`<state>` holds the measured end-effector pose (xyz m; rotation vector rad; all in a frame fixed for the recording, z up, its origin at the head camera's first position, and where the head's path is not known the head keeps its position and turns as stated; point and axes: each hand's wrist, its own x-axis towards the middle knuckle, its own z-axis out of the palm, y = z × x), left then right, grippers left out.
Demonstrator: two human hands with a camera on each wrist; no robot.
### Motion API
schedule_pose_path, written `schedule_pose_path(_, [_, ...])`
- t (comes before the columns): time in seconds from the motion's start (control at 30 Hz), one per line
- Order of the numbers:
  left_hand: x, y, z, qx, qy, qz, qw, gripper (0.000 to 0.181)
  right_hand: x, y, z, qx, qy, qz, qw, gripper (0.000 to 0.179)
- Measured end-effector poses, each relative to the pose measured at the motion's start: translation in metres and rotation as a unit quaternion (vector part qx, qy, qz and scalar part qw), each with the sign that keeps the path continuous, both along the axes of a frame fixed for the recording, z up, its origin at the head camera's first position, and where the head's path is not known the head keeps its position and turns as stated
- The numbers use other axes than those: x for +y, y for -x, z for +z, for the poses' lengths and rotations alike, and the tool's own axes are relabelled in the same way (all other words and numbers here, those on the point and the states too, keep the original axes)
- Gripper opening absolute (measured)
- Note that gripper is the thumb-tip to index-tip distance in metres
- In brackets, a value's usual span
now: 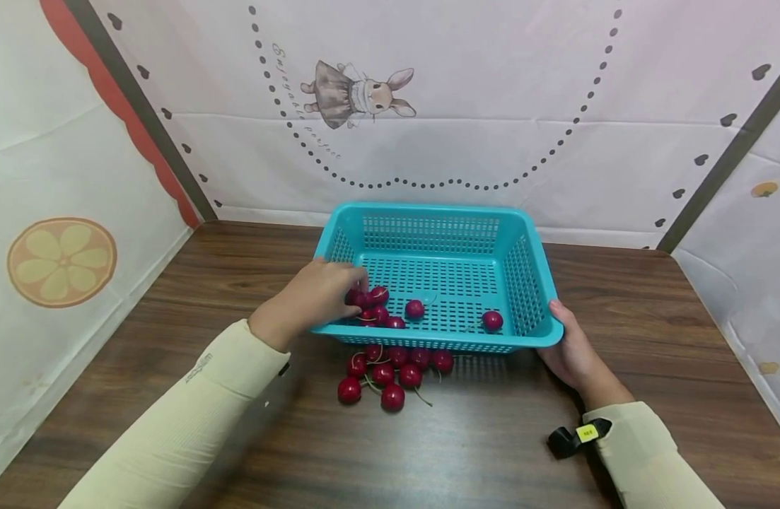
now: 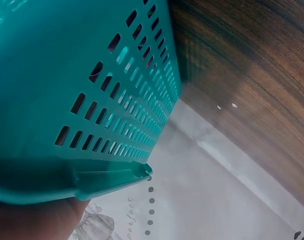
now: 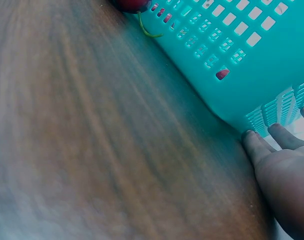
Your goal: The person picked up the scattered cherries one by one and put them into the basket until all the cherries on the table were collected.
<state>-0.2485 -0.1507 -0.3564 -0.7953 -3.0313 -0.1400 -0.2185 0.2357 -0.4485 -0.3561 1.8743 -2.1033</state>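
Observation:
A turquoise plastic basket (image 1: pixel 440 339) with slotted walls stands on the wooden table. My left hand (image 1: pixel 319 293) reaches over its left rim, thumb and fingers bent around dark red cherries (image 1: pixel 359 297) in the near left corner. The left wrist view mostly shows the basket's outer wall (image 2: pixel 91 120), and the fingertips are hidden there. At the near right corner my right hand (image 1: pixel 571 350) holds the basket, its thumb over the rim. In the right wrist view its fingers (image 3: pixel 287 137) lie against the outer wall. More cherries (image 1: pixel 414 309) lie inside the basket.
Several loose cherries (image 1: pixel 392 397), some with green stems, lie on the table (image 1: pixel 479 438) just in front of the basket. Behind it rises a white printed cloth (image 1: pixel 466 92) with a rabbit figure. Similar cloth stands at both sides.

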Motion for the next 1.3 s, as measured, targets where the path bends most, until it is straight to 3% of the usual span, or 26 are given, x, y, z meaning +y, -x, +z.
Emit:
schedule_pose_path(0.43, [-0.0027, 0.0061, -0.0056, -0.052, -0.037, 0.010, 0.9979, 0.034, -0.0013, -0.0009, 0.0010, -0.006, -0.003, -0.004, 1.0000, 0.070])
schedule_pose_path(1.3, [-0.0014, 0.0073, -0.0066, -0.058, -0.026, 0.008, 0.9979, 0.029, -0.0013, -0.0010, 0.0011, -0.012, 0.003, -0.006, 0.9999, 0.073])
